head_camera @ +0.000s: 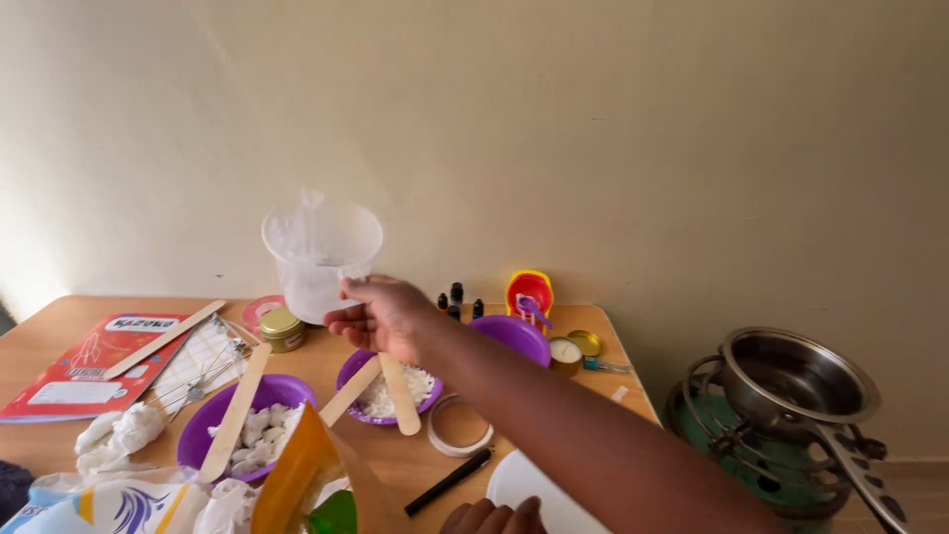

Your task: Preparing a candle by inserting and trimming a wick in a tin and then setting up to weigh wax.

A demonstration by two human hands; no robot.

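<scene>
My right hand (381, 318) reaches out over the wooden table (59, 316) and grips the handle of a clear plastic measuring jug (318, 252), held above the tabletop near the wall. Below the hand is a purple bowl (348, 371) of white wax pieces with two flat wooden sticks (400, 394) lying across it. Only the knuckles of my left hand (491, 516) show at the bottom edge, next to a white plate (514, 480). Whether that hand holds anything is hidden.
A second purple bowl (203, 430) with white chunks and a stick, an orange bag (301, 470), crumpled tissue (119, 435), a red booklet (89, 366), metal wicks (203, 381), a gold-lidded jar (283, 328), small dark bottles (456, 297), a tape ring (460, 425) and a black pen (450, 482). A steel pot (796, 381) sits on a gas burner at right.
</scene>
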